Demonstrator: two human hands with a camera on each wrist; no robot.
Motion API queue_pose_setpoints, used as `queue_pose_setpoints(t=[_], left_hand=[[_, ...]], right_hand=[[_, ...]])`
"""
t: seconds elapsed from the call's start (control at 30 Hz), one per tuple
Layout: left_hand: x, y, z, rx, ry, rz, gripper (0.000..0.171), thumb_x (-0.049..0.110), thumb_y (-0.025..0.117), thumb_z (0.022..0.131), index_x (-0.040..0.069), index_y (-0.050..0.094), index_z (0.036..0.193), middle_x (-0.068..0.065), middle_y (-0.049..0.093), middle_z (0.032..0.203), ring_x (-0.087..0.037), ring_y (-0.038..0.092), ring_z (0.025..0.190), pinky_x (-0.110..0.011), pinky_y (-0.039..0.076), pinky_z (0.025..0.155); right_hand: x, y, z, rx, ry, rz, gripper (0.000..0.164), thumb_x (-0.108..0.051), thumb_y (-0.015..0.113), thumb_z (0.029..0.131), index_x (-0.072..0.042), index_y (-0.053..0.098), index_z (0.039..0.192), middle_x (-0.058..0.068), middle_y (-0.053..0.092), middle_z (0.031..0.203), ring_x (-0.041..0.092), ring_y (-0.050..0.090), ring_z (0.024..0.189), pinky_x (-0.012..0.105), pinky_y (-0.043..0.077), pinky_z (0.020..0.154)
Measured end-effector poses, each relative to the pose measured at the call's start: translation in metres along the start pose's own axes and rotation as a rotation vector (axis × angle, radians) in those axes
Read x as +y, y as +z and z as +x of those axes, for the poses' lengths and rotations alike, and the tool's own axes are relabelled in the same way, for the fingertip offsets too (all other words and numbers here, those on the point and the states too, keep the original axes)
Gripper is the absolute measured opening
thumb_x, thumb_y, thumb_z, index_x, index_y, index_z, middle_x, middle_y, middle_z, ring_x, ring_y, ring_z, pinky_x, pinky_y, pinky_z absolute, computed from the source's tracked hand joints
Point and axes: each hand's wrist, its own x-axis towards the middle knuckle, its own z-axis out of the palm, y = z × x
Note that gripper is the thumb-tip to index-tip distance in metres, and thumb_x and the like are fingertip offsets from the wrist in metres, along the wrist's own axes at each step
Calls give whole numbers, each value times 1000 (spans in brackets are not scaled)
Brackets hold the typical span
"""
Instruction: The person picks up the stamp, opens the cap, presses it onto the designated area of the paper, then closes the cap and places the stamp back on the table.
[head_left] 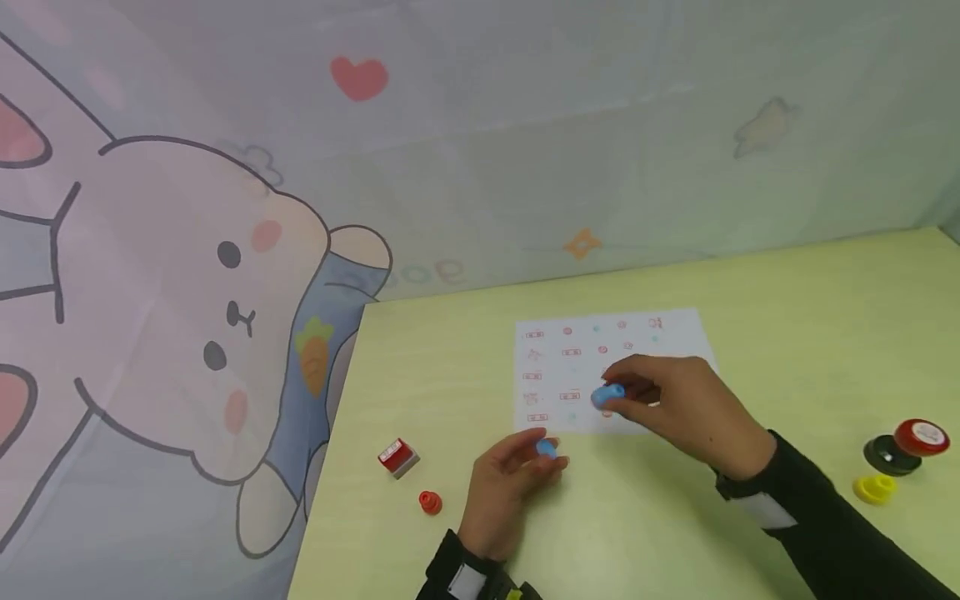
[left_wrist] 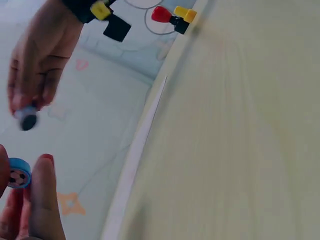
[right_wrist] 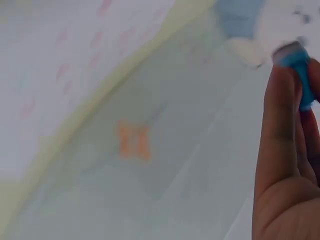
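Between the thumb and fingers of my right hand (head_left: 693,408) is a small blue stamp (head_left: 607,393), held over the printed paper. In the left wrist view the stamp's dark round end (left_wrist: 28,121) faces the camera. My left hand (head_left: 504,492) pinches a small round blue cap (head_left: 546,448) just in front of the paper's near edge. A football picture shows on that cap (left_wrist: 19,176) in the left wrist view. The two blue pieces are apart. Beneath the right hand lies the white paper (head_left: 637,325), with rows of small red and bluish marks partly hidden by that hand.
Left of my left hand are a red-and-white rectangular stamp (head_left: 397,457) and a small red piece (head_left: 431,502). Far right stand a black stamp with a red top (head_left: 891,455) and a yellow piece (head_left: 875,489). A patterned cloth (head_left: 480,167) hangs behind the table (head_left: 810,317).
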Motion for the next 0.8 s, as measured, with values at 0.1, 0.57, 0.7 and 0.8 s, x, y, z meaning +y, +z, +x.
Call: queue_pose_setpoints(t=[0.1,0.57,0.7,0.8], left_hand=[[3,10,-3,-21,29,42,48,-5,81,99,-11,68,145,-13,86,122,-14,85,101,-29,70,95],[9,35,-17,9,72,156,35,-10,87,90,-9,81,124,-13,88,105,-7,82,89,-26,70,85],[8,38,-18,9,93,153,35,-14,86,88,-12,81,122,-22,87,108,-8,84,87,-26,71,82],[7,39,-20,13,127,155,34,-16,85,87,-14,80,121,-32,83,114,-8,84,86,-27,71,82]], right_hand=[[-15,7,-19,11,-61,139,17,-19,91,98,-21,85,113,-12,86,103,-3,79,88,22,68,79],[-28,37,-46,76,-31,273,16,-14,91,97,-20,87,112,-8,88,106,-4,80,94,19,68,82],[-27,40,-49,93,-35,295,18,-11,92,95,-21,88,109,-9,88,103,-3,81,95,19,68,84],[-26,43,-50,97,-51,299,21,-10,93,94,-24,88,108,-12,88,102,-2,81,97,22,69,86]])
